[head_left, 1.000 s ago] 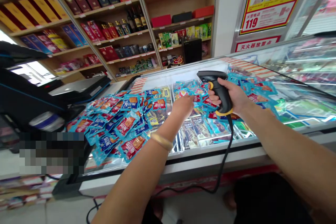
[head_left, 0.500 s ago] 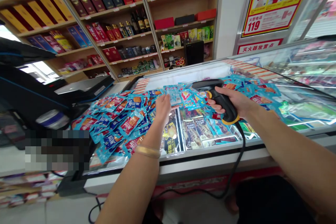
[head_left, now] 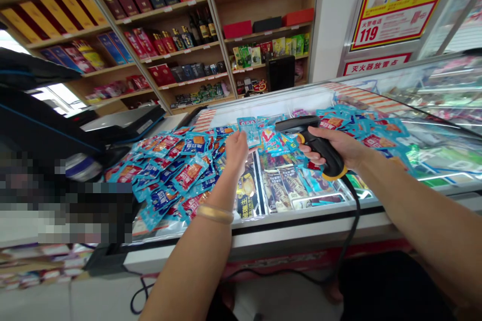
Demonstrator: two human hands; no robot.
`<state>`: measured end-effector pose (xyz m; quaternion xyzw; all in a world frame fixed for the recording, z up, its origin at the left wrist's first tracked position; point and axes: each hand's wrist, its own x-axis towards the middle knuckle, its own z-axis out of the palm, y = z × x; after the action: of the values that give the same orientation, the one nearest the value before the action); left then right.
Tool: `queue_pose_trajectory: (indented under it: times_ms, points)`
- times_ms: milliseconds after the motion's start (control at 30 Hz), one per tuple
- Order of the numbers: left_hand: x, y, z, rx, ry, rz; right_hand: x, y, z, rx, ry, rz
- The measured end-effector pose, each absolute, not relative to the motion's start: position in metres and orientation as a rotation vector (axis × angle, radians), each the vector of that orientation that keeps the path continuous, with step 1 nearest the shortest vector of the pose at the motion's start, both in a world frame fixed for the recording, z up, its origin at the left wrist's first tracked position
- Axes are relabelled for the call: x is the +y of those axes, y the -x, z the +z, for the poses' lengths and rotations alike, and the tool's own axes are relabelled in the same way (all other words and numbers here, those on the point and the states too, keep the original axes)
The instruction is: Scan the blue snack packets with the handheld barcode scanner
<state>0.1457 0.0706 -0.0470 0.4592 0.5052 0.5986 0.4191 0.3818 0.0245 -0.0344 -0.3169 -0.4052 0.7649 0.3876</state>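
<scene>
My right hand (head_left: 331,148) is wrapped round the grip of a black and yellow barcode scanner (head_left: 301,124), whose head points left. Facing it, my left hand (head_left: 237,150) is closed on the edge of a small light-blue snack packet (head_left: 249,133), held up a little above the glass. Left of that hand spreads a heap of blue snack packets (head_left: 188,173) with red and dark-blue fronts. Several other packets (head_left: 273,140) lie just behind and between my hands. More blue packets (head_left: 357,128) lie beyond my right hand. The scanner's cable (head_left: 354,220) hangs down over the front edge.
The packets lie on the glass top of a chest freezer (head_left: 278,228), with ice-cream packs (head_left: 282,185) showing inside. At the left stands a dark checkout machine (head_left: 41,130) beside a flat scale-like device (head_left: 124,123). Shelves of boxes and bottles (head_left: 181,72) line the back wall.
The view has shifted slightly. The packet in my left hand now shows more clearly, tilted upright towards the scanner. My right hand keeps its hold on the scanner.
</scene>
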Motion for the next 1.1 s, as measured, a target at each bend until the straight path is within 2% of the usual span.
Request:
queue_pose_trajectory:
  times_ms: [167,333,433,600,667,767,900,1100]
  points:
    - [0.062,-0.137,-0.033,1.423,-1.678,1.447,0.023,-0.371,-0.035,-0.906,0.729,1.887]
    - [0.033,-0.079,-0.009,1.789,-2.332,1.272,0.021,-0.352,-0.036,-0.875,0.718,1.919]
    - [0.009,-0.031,-0.012,1.994,-2.488,1.037,0.019,-0.333,-0.037,-0.897,0.718,1.97]
    - [-0.014,0.014,-0.042,2.217,-2.538,0.376,0.019,-0.295,-0.039,-0.948,0.708,2.103]
    - [-0.016,0.018,-0.05,2.231,-2.529,0.282,0.019,-0.283,-0.041,-0.979,0.725,2.125]
    - [-0.014,0.018,-0.053,2.222,-2.552,0.337,0.019,-0.275,-0.042,-0.997,0.735,2.128]
    - [-0.008,0.006,-0.047,2.146,-2.566,0.616,0.018,-0.283,-0.037,-0.962,0.697,2.126]
    - [0.011,-0.067,-0.036,1.631,-2.601,0.813,0.025,-0.338,-0.019,-0.969,0.646,1.915]
